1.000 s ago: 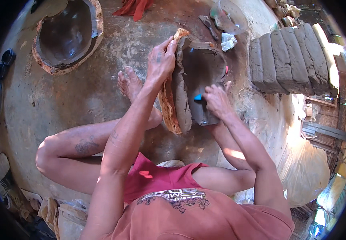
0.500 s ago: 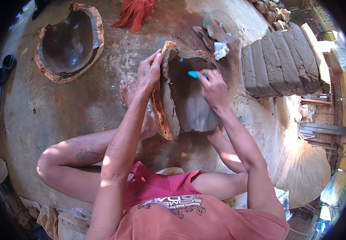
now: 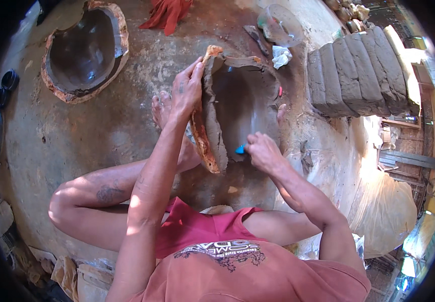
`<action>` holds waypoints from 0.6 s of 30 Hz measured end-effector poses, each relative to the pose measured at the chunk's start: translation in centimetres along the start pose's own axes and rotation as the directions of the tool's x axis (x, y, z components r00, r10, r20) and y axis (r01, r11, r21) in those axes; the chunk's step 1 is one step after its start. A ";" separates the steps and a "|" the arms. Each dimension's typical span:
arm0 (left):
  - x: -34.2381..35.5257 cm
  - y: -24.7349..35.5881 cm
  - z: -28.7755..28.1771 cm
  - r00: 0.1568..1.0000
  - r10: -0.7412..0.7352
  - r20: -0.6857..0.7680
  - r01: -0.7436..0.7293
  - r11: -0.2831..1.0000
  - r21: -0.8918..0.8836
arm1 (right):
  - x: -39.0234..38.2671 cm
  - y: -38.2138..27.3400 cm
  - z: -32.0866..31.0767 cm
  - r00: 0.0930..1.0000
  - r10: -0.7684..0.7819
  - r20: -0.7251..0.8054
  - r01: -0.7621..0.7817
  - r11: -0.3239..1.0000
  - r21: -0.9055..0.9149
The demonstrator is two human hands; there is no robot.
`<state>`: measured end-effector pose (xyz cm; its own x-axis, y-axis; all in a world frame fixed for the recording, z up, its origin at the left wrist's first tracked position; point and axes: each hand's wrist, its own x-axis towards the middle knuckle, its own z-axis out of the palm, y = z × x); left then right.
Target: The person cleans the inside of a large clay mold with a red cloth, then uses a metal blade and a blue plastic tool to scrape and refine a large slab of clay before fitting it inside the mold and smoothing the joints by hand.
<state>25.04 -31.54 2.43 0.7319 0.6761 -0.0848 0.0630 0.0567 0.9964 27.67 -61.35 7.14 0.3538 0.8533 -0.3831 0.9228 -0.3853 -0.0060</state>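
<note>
A curved mould (image 3: 205, 143) with a rough orange-brown edge stands tilted between my legs, lined with a layer of wet grey clay (image 3: 240, 100). My left hand (image 3: 186, 88) is closed round the upper part of its left rim, steadying it. Inside the near end of the hollow, my right hand (image 3: 263, 152) grips a small blue scraper (image 3: 240, 149), whose tip rests at the clay surface. Smooth, shiny streaks run down the lining. A ragged clay lip follows the left edge. The fingertips of my right hand are partly hidden.
A second clay-lined mould (image 3: 84, 58) lies at the far left. Ahead are a red cloth (image 3: 164, 15), a trowel-like tool (image 3: 256, 39), a clear plastic bowl (image 3: 280, 25) and a crumpled white bag (image 3: 281, 56). Thick grey clay slabs (image 3: 353, 75) stand at the right.
My right hand has drawn the blue scraper from the upper part of the hollow down toward its near end. My left hand keeps its hold on the rim.
</note>
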 end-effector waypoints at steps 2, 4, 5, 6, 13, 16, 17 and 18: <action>0.2 -0.7 -0.2 1.000 -0.005 0.000 0.005 1.000 -0.024 | -0.8 -0.4 -0.9 0.999 -0.038 0.024 0.038 0.999 -0.005; -0.3 -1.6 -1.1 1.000 -0.002 0.003 0.002 0.995 -0.095 | -1.2 -1.3 -2.5 0.993 -0.041 0.115 0.038 0.999 0.023; -0.5 -2.3 -2.0 0.998 -0.060 -0.013 0.059 0.997 -0.050 | -0.8 -1.3 -3.4 0.992 -0.041 0.115 0.039 0.999 0.019; -1.3 -2.3 -2.1 0.998 -0.069 -0.006 0.068 0.996 -0.052 | -0.4 -1.2 -3.9 0.997 0.043 -0.069 -0.045 0.999 -0.020; -2.7 -5.5 -3.5 0.978 0.011 -0.206 0.015 0.993 0.120 | 0.9 -4.1 1.1 0.967 0.238 -0.095 -0.253 0.946 -0.205; -2.4 -6.0 -3.4 0.983 0.002 -0.183 -0.016 0.997 -0.073 | 1.2 -5.2 2.6 0.944 0.291 -0.157 -0.294 0.956 0.004; -2.2 -6.0 -3.4 0.983 0.008 -0.183 -0.021 0.997 -0.070 | 1.4 -5.6 3.7 0.931 0.299 -0.208 -0.234 0.929 0.287; -2.2 -6.1 -3.6 0.985 0.006 -0.175 -0.020 0.996 -0.083 | 1.6 -6.3 4.5 0.912 0.324 -0.250 -0.144 0.827 0.544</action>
<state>20.63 -30.76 -3.45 0.6024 0.7944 -0.0778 -0.0081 0.1035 0.9946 21.72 -59.14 2.43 0.6597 0.7418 -0.1204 0.6287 -0.6325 -0.4523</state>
